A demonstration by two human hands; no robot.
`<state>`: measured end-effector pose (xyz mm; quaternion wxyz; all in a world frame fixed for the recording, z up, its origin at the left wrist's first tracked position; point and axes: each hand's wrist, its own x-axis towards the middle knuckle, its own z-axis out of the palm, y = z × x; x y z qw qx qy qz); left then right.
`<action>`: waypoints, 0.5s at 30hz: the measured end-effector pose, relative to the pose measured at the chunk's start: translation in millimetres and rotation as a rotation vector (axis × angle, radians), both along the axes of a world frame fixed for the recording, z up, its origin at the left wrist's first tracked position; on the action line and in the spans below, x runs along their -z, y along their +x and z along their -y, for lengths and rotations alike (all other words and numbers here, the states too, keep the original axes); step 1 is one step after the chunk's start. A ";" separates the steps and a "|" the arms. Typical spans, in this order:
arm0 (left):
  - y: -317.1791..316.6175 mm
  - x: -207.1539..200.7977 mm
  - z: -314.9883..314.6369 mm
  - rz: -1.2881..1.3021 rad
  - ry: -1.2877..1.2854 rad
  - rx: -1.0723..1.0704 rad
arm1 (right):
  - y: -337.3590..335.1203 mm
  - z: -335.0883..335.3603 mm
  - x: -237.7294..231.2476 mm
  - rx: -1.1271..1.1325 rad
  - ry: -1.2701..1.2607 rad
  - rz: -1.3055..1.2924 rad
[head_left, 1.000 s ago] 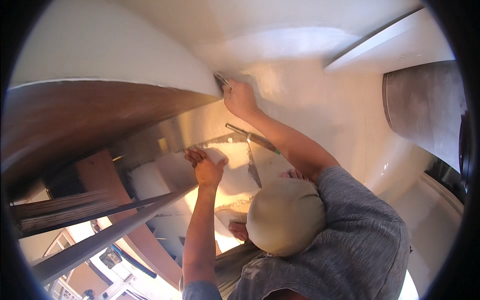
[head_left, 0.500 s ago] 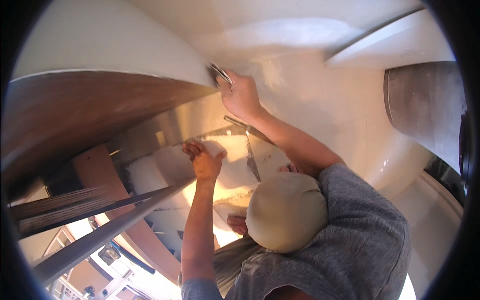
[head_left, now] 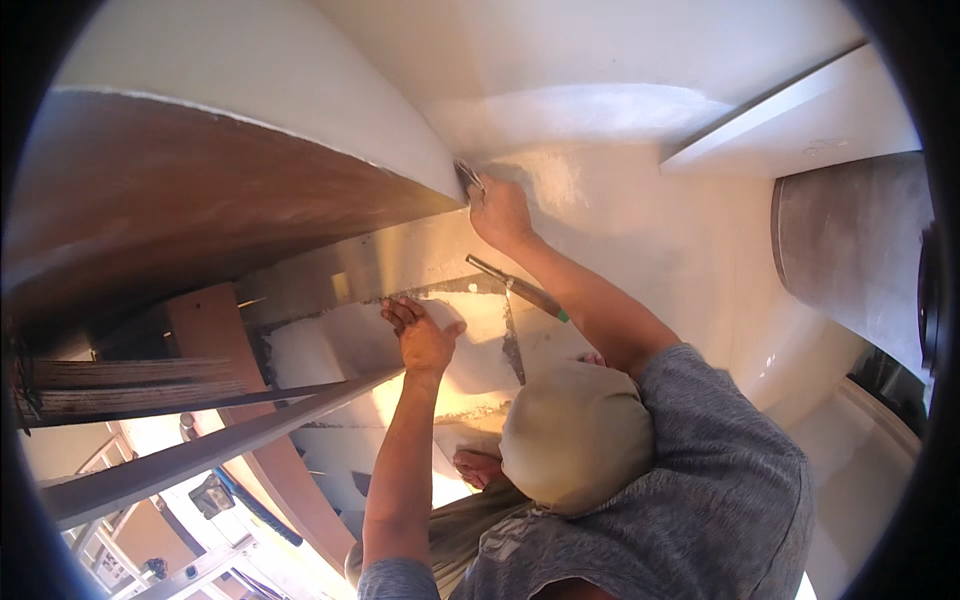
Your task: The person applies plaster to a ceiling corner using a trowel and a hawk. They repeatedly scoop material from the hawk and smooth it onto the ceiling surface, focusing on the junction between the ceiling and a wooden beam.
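Note:
Up at the corner where the curved white panel [head_left: 330, 100] meets the pale wall [head_left: 640, 210], my right hand [head_left: 503, 212] is closed round a thin, flat dark piece with a light edge [head_left: 468, 177]. Its exact kind is hard to make out. The piece sits against the panel's end. My left hand [head_left: 425, 335] lies lower and to the left, fingers stretched and thumb apart, over a whitish patched surface [head_left: 480, 315]; it holds nothing. Below my right forearm lies a scraper-like tool [head_left: 520, 287] with a metal end and a green-tipped handle.
A brown curved underside [head_left: 220, 190] overhangs at left. A long grey beam [head_left: 220, 455] runs in from lower left beside a brown board [head_left: 270, 450]. At right, a white shelf [head_left: 800, 125] juts over a dark curved panel [head_left: 850, 220]. My bent knee [head_left: 578, 435] and bare foot [head_left: 478, 468] are close by.
The view has shifted slightly, so most of the scene sits a little differently. My right hand still grips the flat piece at the panel's end; my left hand keeps its place over the patched surface.

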<state>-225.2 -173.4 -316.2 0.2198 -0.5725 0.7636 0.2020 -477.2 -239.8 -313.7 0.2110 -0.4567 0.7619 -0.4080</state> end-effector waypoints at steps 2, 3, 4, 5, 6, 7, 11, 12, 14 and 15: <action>7.2 6.8 3.3 -0.037 -0.053 0.012 | 5.9 -0.2 -22.5 0.012 -0.043 0.152; 3.6 9.1 15.3 -0.061 -0.082 -0.004 | 2.8 10.6 -51.3 0.013 -0.082 0.218; 8.6 7.8 15.1 -0.069 -0.083 -0.025 | 5.1 13.0 -82.2 -0.010 -0.157 0.240; 22.5 2.6 2.0 -0.055 -0.063 -0.049 | 14.2 8.9 -115.8 -0.030 -0.210 0.285; 23.4 0.1 -3.2 -0.022 -0.034 -0.048 | 16.2 6.0 -133.8 -0.044 -0.279 0.311; 19.8 -1.4 -0.8 0.002 -0.012 -0.037 | 19.0 0.8 -123.5 -0.005 -0.239 0.261; -7.4 -12.0 7.9 0.036 0.057 -0.038 | 3.1 5.4 -13.3 0.048 -0.103 0.019; -10.0 -7.3 8.6 0.043 0.049 -0.030 | -4.5 10.9 5.8 0.037 -0.059 -0.039; -5.4 -3.5 11.6 0.007 0.016 -0.044 | -4.8 22.3 3.2 0.003 -0.066 -0.049; -4.7 -3.5 13.6 -0.014 -0.002 -0.048 | -4.8 25.9 -3.2 -0.011 -0.071 -0.057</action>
